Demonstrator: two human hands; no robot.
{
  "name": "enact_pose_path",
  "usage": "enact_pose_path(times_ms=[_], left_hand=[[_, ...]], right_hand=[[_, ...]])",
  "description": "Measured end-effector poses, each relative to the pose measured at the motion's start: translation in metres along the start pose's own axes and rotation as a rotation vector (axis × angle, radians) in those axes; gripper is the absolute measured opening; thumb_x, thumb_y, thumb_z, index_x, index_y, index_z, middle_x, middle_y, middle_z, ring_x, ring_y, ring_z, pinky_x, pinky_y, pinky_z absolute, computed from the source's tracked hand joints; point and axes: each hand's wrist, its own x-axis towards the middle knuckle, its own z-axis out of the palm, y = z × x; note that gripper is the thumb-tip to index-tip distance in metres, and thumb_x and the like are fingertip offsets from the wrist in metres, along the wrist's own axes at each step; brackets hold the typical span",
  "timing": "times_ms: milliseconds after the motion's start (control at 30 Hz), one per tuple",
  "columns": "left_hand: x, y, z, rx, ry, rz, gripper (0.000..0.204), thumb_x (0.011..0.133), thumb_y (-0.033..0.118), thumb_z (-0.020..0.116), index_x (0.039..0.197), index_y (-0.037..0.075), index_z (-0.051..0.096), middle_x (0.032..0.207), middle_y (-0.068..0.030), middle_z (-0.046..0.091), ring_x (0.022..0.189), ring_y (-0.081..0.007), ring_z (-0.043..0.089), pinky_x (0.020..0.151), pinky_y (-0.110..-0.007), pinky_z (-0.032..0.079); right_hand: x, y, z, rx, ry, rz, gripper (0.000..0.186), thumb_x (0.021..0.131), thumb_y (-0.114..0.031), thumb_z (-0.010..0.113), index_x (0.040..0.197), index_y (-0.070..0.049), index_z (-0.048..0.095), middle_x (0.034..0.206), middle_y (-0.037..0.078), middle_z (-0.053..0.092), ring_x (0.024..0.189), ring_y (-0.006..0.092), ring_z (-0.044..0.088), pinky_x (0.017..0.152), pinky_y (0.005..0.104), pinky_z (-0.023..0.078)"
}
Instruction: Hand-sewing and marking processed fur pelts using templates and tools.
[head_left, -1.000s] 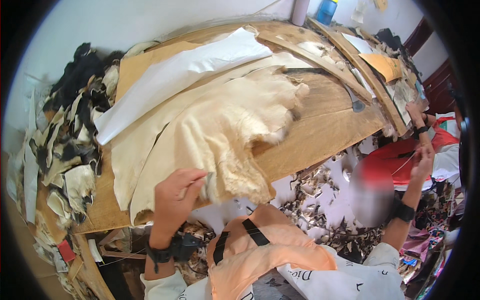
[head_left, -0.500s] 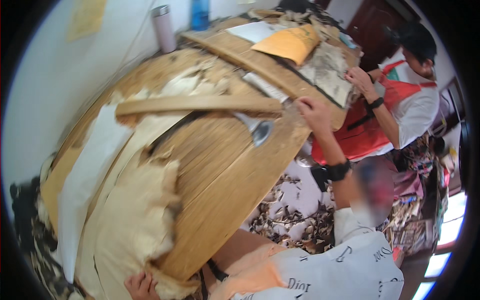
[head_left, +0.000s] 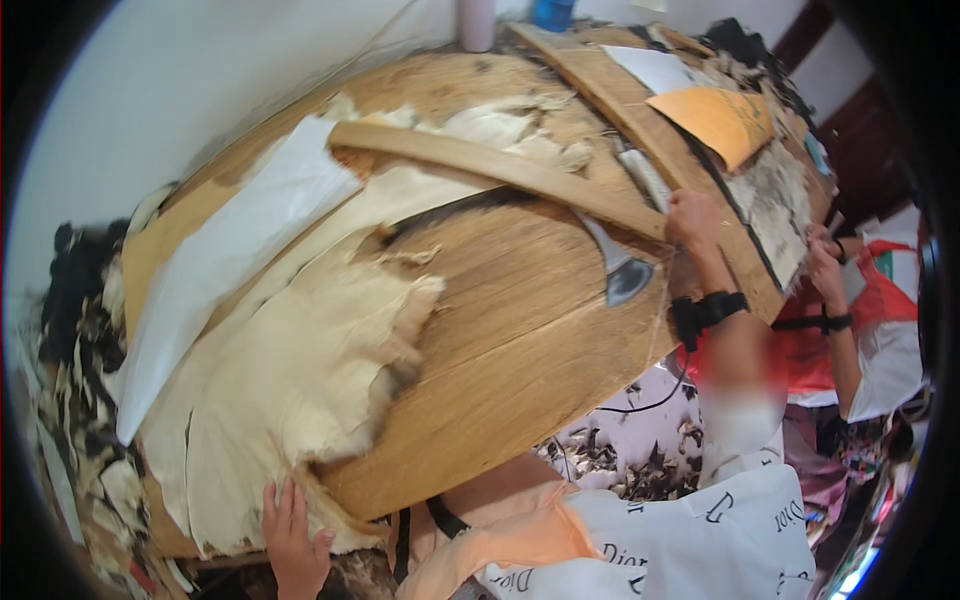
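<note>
A large cream hide (head_left: 300, 380) lies spread over the left half of a wooden table (head_left: 520, 340). My left hand (head_left: 292, 535) rests flat at the hide's near edge, fingers apart, holding nothing. A long curved wooden strip (head_left: 480, 165) lies across the table's far part. My right hand (head_left: 693, 220), with a black wrist strap, is closed around the strip's right end. A grey metal blade (head_left: 626, 278) lies on the wood just below that hand.
A white sheet (head_left: 230, 250) lies beside the hide at the left. An orange paper pattern (head_left: 722, 120) and a board sit at the far right. Another person in a red apron (head_left: 860, 300) works there with both hands. Leather scraps (head_left: 70, 420) pile at the left and on the floor.
My head turned, so the table swung in view. My right hand reached from the right side to the wooden strip's end. My left hand slid down to the hide's near edge.
</note>
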Motion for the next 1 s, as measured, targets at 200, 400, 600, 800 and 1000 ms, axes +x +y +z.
enact_pose_path(times_ms=[200, 400, 600, 800, 1000], left_hand=[[-0.004, 0.004, -0.011, -0.012, -0.125, 0.098, 0.074, 0.061, 0.021, 0.072, 0.125, -0.003, 0.044, 0.133, -0.0199, 0.041, 0.123, -0.038, 0.037, 0.102, -0.046, 0.031], [-0.002, -0.001, -0.01, 0.022, -0.026, 0.151, 0.049, 0.069, 0.003, 0.059, 0.117, 0.0, 0.053, 0.121, -0.013, 0.053, 0.116, -0.0291, 0.047, 0.099, -0.04, 0.038], [-0.007, -0.013, -0.001, -0.054, 0.071, 0.219, 0.038, 0.075, 0.001, 0.051, 0.113, 0.002, 0.057, 0.114, -0.0119, 0.058, 0.112, -0.0285, 0.052, 0.096, -0.04, 0.042], [-0.01, -0.021, -0.006, -0.308, 0.047, 0.27, 0.042, 0.071, -0.004, 0.054, 0.113, 0.003, 0.058, 0.115, -0.0126, 0.057, 0.112, -0.0304, 0.051, 0.095, -0.04, 0.042], [-0.038, -0.053, -0.027, -0.403, 0.362, 0.022, 0.044, 0.068, -0.004, 0.055, 0.111, 0.002, 0.058, 0.114, -0.0146, 0.055, 0.108, -0.0351, 0.051, 0.094, -0.042, 0.04]], right_hand=[[-0.018, -0.007, -0.016, -0.038, 0.146, -0.303, 0.027, 0.082, -0.025, 0.055, 0.098, -0.004, 0.059, 0.092, 0.017, 0.062, 0.086, 0.033, 0.06, 0.073, 0.0415, 0.046], [-0.061, -0.07, -0.023, 0.308, -0.2, -0.424, 0.032, 0.076, -0.025, 0.066, 0.096, -0.002, 0.058, 0.084, 0.014, 0.06, 0.08, 0.0309, 0.059, 0.071, 0.0365, 0.046], [-0.053, -0.067, 0.004, 0.225, -0.073, -0.364, 0.034, 0.074, -0.025, 0.072, 0.095, -0.002, 0.059, 0.083, 0.012, 0.061, 0.077, 0.0252, 0.06, 0.068, 0.0337, 0.047], [-0.06, -0.08, -0.007, 0.264, -0.098, -0.262, 0.036, 0.071, -0.023, 0.073, 0.099, -0.004, 0.06, 0.083, 0.01, 0.062, 0.076, 0.0206, 0.06, 0.069, 0.0319, 0.047], [-0.057, -0.085, -0.03, 0.286, -0.339, -0.091, 0.03, 0.07, -0.018, 0.062, 0.096, -0.003, 0.064, 0.076, 0.003, 0.062, 0.069, 0.0135, 0.058, 0.065, 0.0266, 0.044]])
